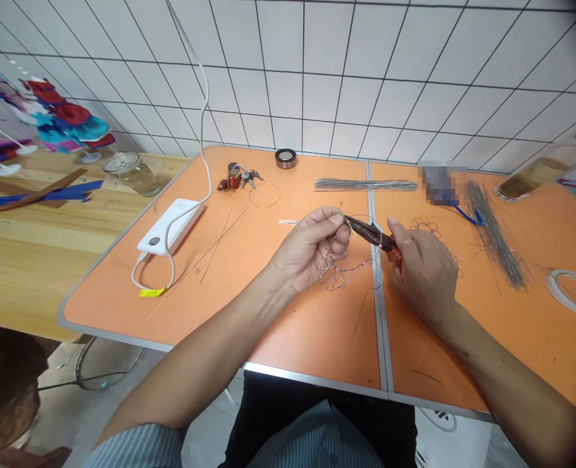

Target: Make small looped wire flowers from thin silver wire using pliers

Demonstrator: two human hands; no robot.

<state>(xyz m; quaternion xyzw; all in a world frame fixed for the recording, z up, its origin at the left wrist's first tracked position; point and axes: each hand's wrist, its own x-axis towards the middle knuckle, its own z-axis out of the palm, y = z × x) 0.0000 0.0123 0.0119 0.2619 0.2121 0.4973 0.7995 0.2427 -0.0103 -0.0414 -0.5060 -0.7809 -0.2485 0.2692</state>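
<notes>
My left hand (317, 250) is closed in a pinch on a thin wire piece (337, 276), bent into loops with small pinkish beads, which hangs below the fingers. My right hand (422, 266) is wrapped round the red handles of dark pliers (368, 231). The pliers point left, and their jaw tips meet the wire at my left fingertips. Whether the jaws are fully closed is too small to tell. Another looped wire shape (427, 225) lies on the orange table (249, 312) behind my right hand.
Wire bundles (366, 184) (497, 237) lie at the back and right. Around the table are a tape roll (286, 158), keys (250, 177), a white power bank (171, 227) with a cable, a white ring (573, 296) and a tilted jar (536, 175). A person's head (5, 390) shows lower left.
</notes>
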